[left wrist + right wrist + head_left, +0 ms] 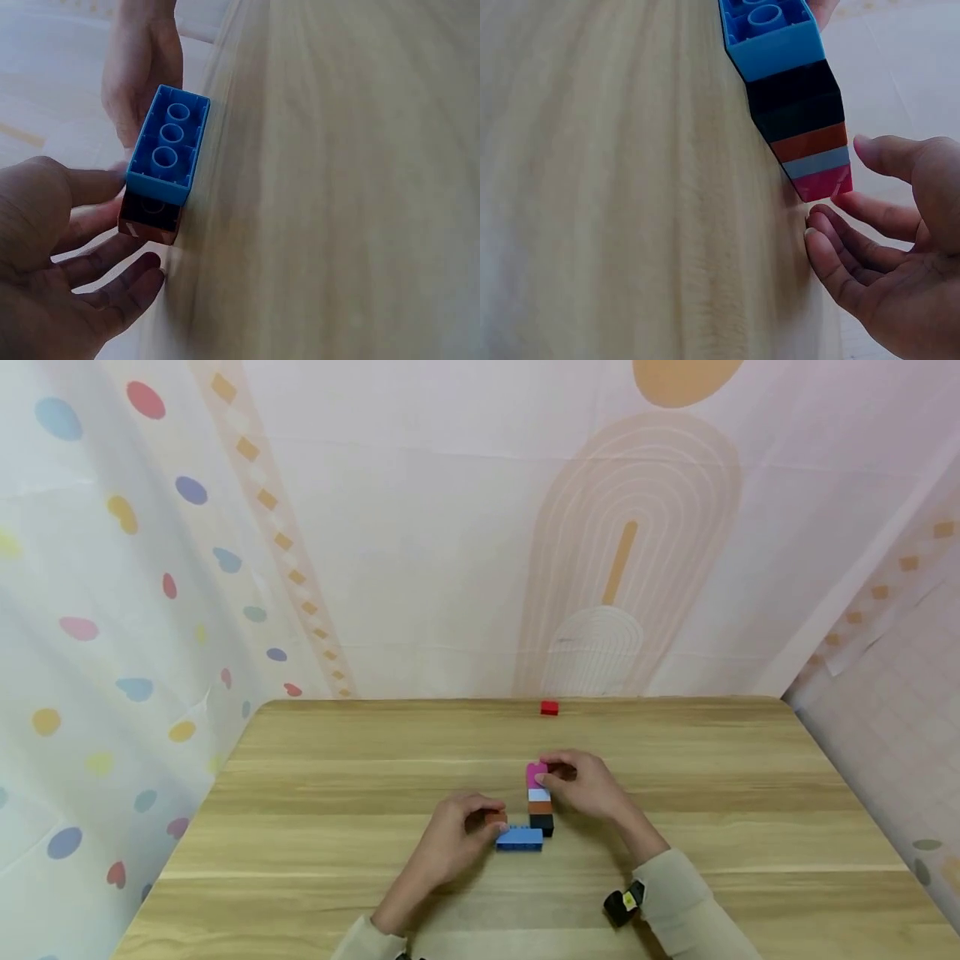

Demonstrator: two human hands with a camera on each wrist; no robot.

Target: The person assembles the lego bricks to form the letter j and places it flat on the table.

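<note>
Joined toy building bricks lie in an L shape on the table. A blue brick (519, 839) shows its hollow, tubed underside in the left wrist view. Behind its left end is a brown brick (150, 229), which my left hand (452, 839) pinches between thumb and fingers. From the blue brick's right end, a black brick (542, 825), an orange-brown brick (540, 807), a pale blue brick (539, 795) and a pink brick (535, 774) run away from me in a row. At the far end, my right hand (588, 787) holds the pink brick with thumb and index finger.
A small red brick (550, 707) sits at the table's back edge. The wooden table (337, 777) meets a patterned curtain (427, 568) at the back and left. A black device (624, 904) is strapped at my right wrist.
</note>
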